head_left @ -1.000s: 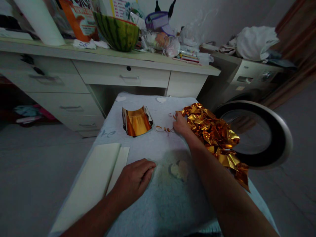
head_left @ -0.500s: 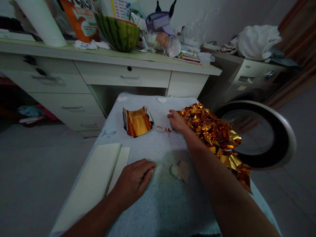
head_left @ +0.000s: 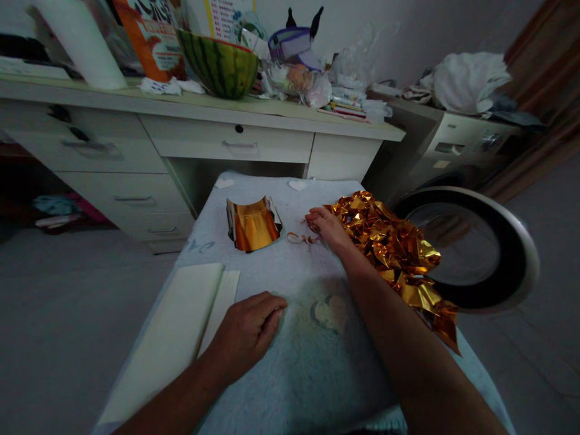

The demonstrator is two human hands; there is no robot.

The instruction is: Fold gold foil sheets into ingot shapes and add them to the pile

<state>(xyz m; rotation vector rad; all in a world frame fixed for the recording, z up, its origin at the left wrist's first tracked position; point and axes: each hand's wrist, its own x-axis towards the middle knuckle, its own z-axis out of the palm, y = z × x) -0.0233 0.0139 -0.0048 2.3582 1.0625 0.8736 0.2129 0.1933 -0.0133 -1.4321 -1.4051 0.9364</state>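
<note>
My left hand point(head_left: 247, 335) rests closed on the cloth-covered table point(head_left: 290, 362), thumb pressed to the curled fingers; whatever may be inside is hidden. Farther off, my right hand point(head_left: 327, 226) reaches forward with its fingers stretched out. It lies between a heap of crumpled gold foil point(head_left: 385, 232) on the right and a small curled gold strip point(head_left: 299, 239) on its left. I cannot tell whether the fingertips touch the strip. A stack of folded gold foil sheets point(head_left: 254, 226), curved upward at the ends, lies left of the strip. White folded paper point(head_left: 167, 338) lies beside my left forearm.
Behind the table stands a white desk point(head_left: 194, 136) with drawers. A cut watermelon point(head_left: 220, 63), an orange pouch point(head_left: 154, 42), plastic bags and a purple visor point(head_left: 292, 45) crowd its top. To the right, a washing machine point(head_left: 453, 142) has its round door point(head_left: 528, 254) open.
My right hand has drawn back slightly toward me, its fingers now lower and nearer the curled strip. The left hand stays in place. The camera view has shifted a little.
</note>
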